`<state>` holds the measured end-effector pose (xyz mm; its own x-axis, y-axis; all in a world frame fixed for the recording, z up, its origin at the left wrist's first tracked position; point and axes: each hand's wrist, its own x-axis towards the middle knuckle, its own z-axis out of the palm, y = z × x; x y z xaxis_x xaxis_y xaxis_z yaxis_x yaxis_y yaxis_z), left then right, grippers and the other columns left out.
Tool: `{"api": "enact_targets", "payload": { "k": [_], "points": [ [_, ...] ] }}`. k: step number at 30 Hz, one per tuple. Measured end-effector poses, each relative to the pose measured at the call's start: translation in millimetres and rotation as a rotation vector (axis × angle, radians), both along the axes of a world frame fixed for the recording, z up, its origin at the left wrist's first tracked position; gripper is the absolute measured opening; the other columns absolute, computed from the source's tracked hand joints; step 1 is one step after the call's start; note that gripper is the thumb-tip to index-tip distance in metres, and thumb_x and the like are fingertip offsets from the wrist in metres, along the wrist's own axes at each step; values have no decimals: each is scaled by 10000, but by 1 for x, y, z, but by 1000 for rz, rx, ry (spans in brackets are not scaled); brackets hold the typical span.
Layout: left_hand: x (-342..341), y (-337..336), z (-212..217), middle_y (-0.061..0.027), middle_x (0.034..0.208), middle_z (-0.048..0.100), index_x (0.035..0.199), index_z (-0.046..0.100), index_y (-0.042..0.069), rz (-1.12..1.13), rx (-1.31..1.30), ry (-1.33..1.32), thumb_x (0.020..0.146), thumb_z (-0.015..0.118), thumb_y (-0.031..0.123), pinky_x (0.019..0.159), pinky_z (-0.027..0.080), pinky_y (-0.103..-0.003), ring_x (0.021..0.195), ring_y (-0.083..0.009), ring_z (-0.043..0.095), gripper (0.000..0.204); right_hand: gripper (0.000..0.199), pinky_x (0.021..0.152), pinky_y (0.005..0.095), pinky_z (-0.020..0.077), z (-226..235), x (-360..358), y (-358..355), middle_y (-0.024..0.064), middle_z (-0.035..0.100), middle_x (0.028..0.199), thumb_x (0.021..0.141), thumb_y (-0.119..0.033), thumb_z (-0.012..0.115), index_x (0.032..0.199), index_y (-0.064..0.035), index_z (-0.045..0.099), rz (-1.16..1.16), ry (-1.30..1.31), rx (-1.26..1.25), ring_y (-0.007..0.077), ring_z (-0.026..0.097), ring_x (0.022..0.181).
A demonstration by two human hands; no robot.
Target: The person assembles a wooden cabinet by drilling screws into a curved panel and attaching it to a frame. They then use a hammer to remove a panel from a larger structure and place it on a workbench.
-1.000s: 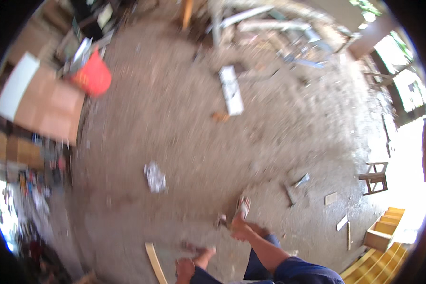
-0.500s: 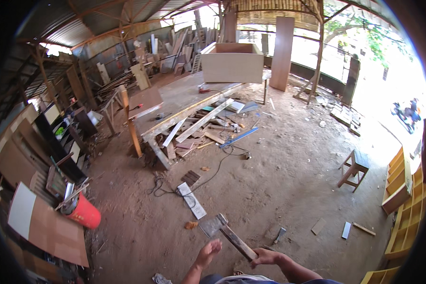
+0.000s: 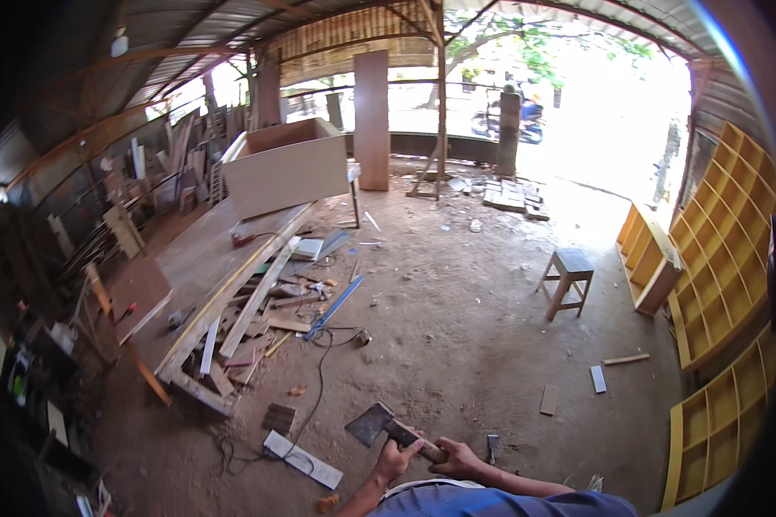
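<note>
Both hands grip a hatchet [image 3: 386, 426] above the dirt floor [image 3: 457, 345]: left hand [image 3: 397, 458] closed around the handle near the blade, right hand [image 3: 457, 457] behind it; a white flat board [image 3: 303, 459] lies left of the hatchet

A hatchet [image 3: 386, 426] is held low in the middle of the view, above the dirt floor. Its broad, dark grey metal head sits at the upper left, flat face showing, blade end pointing away from the person. The short wooden handle slants down to the right, gripped in both hands.
</note>
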<state>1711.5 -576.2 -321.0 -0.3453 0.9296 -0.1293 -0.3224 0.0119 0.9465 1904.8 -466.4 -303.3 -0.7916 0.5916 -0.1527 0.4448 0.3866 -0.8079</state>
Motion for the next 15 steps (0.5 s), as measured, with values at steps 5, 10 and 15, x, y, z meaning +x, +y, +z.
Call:
{"api": "enact_targets", "payload": {
  "k": [5,10,15],
  "points": [
    [-83,76,81,-181,1351,652,1406,529,-40,-205,164,598,979,749,198,1069,493,-379,1243,-255,641,536,508,666,431,509,51,-71,25,158,648,777,832,-451,858,1049,-67,607,-261,122,32,293,643,685],
    [-146,155,166,-214,1335,652,1417,530,-7,-543,-59,838,990,732,284,1061,488,-412,1253,-322,637,555,408,647,351,498,37,-145,91,78,664,801,900,-343,815,1038,-33,588,-379,573,-146,140,614,722],
    [-234,234,129,-235,1427,577,1466,507,21,-342,310,759,971,749,342,1099,470,-431,1368,-358,557,638,284,553,284,450,73,-219,189,8,592,763,915,-226,780,1018,-51,581,-359,585,-377,89,555,625]
  ]
}}
